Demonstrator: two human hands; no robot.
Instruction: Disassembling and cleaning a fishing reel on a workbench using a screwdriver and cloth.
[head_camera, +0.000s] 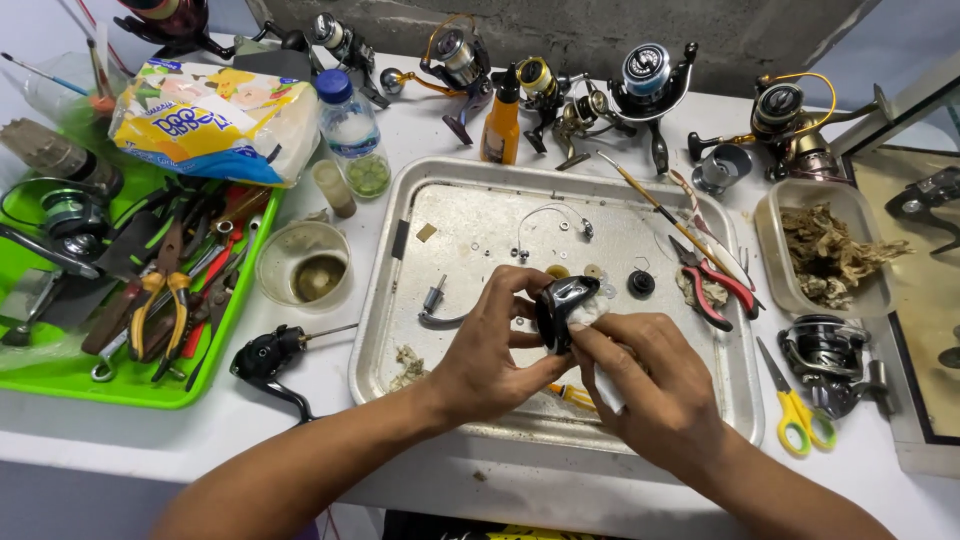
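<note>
Over the middle of a dented metal tray, the left hand curls around a glossy black reel body part, thumb and fingers wrapped on its left side so it sits upright just above the tray floor. The right hand meets it from the other side, pinching a wad of white tissue against the part with thumb and forefinger; more of the tissue trails down between the fingers. Loose on the tray lie a wire bail arm, a small black round knob, a few pale washers, a bent metal handle piece and red-handled pliers beside a thin brush that leans over the tray's right rim. Left of the tray stand a cloudy plastic cup with dark liquid, a small water bottle and a black reel handle on the white table. A green tray at far left holds pliers and other tools, with a colourful tissue pack behind it. Along the back edge sits a row of spinning reels and an orange oil bottle. To the right are a plastic tub of dirty rag scraps, another reel and yellow-handled scissors.
</note>
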